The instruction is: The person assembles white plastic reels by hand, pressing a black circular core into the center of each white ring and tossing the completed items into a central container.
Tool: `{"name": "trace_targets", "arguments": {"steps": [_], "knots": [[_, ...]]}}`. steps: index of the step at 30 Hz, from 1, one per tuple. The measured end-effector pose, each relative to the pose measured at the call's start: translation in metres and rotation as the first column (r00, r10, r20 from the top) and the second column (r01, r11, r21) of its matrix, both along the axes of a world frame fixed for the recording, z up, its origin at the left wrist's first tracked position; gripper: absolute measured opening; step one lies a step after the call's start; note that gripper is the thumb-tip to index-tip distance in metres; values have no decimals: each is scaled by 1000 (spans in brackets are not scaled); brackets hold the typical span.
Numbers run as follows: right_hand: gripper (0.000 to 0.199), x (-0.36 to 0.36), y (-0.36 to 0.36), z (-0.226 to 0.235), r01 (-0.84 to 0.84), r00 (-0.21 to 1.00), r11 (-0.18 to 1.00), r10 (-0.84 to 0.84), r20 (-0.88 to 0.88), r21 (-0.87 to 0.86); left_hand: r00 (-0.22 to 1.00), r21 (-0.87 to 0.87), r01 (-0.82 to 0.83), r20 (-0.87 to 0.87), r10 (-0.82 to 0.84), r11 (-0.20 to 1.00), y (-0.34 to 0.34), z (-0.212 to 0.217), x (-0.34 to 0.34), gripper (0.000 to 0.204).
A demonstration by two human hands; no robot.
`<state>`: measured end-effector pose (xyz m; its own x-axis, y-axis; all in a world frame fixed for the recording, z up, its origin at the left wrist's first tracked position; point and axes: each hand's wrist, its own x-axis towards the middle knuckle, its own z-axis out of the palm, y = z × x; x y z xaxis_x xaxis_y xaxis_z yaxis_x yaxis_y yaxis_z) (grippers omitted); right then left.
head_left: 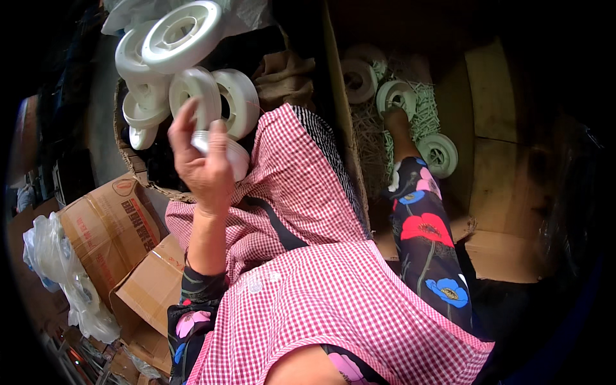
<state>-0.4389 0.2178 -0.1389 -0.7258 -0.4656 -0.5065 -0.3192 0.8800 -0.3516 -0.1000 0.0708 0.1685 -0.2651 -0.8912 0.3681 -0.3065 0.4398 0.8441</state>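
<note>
My left hand is raised in front of a box of white plastic wheels, fingers spread and a little blurred. Just behind its thumb lies a small ribbed white wheel; I see no grip on it. Larger white wheels with hollow hubs, such as the top one, are piled beyond. On the right, my right hand reaches into a deep carton and has its fingers at the lower rim of a white wheel, seemingly closed on it. The fingertips are hidden there.
Many thin pale plastic sticks lie in the right carton, with another white wheel near my forearm. Closed brown cartons and clear plastic bags stand at left. Brown cloth lies beside the wheel pile.
</note>
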Motion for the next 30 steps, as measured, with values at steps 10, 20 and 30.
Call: {"name": "trace_targets", "arguments": {"steps": [10, 20, 30], "knots": [[31, -50, 33, 67, 878, 468, 167, -501, 728, -449, 828, 835, 444, -244, -505, 324, 68, -51, -137, 65], [37, 23, 39, 216, 799, 599, 352, -400, 693, -488, 899, 822, 422, -323, -298, 382, 57, -83, -162, 57], [72, 107, 44, 237, -728, 615, 656, 495, -614, -201, 932, 764, 270, -55, -357, 586, 67, -67, -156, 59]]}}
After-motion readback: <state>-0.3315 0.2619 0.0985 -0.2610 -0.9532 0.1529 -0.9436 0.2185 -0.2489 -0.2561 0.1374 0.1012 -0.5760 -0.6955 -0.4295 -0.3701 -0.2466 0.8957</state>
